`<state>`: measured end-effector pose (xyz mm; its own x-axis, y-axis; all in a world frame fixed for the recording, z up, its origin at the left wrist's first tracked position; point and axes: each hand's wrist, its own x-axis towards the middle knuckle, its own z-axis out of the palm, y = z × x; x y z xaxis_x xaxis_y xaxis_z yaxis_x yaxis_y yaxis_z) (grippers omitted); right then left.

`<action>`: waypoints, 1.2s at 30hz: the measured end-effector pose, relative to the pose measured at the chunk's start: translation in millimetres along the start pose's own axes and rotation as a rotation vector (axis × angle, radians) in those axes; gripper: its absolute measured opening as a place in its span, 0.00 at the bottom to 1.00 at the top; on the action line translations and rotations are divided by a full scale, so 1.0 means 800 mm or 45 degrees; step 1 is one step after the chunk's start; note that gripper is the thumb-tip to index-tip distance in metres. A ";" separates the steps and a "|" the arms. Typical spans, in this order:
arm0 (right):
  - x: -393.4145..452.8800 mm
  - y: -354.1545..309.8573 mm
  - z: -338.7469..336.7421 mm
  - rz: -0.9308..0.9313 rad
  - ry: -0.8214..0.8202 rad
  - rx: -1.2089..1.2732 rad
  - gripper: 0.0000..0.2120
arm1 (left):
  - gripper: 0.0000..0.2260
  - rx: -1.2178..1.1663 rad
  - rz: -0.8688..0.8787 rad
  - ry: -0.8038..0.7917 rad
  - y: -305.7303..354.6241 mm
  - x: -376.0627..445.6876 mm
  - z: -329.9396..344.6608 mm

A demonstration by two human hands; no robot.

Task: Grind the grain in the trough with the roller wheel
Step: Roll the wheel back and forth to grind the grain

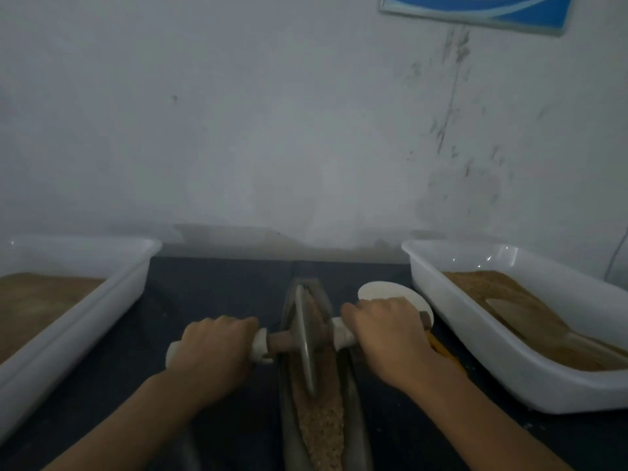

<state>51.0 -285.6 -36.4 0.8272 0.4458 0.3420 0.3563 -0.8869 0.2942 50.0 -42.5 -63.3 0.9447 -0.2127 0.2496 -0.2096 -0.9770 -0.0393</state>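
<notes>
Gripping roller wheel (pixel 304 338) axle, trays (pixel 509 379) flanking trough (pixel 353 402)

Both hands, left (pixel 214 348) and right (pixel 387 338), reach forward knuckles-up, fingers curled tight, forearms bare.

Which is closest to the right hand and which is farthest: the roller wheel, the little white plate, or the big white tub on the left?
From the right hand, in the head view:
1. Little white plate: just behind the hand, partly hidden by it.
2. Roller wheel: to its left, standing in the trough.
3. Left white tub: far across, past the left hand.
</notes>
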 end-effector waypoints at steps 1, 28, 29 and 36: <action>-0.016 -0.001 -0.005 -0.026 -0.019 0.014 0.08 | 0.10 -0.003 0.031 -0.037 0.000 -0.015 -0.003; -0.075 -0.006 -0.003 -0.021 0.222 0.057 0.26 | 0.21 0.167 0.324 0.230 0.004 -0.059 -0.021; -0.068 -0.004 0.000 -0.012 0.197 0.077 0.26 | 0.19 0.175 0.279 0.202 0.004 -0.052 -0.017; 0.035 0.007 0.025 0.106 0.078 -0.135 0.10 | 0.09 0.064 -0.039 0.116 -0.008 0.046 0.014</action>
<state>85.2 -280.5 -42.7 0.8226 0.3808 0.4223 0.2369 -0.9046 0.3544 89.0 -44.0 -64.8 0.9230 -0.1828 0.3385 -0.1661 -0.9830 -0.0779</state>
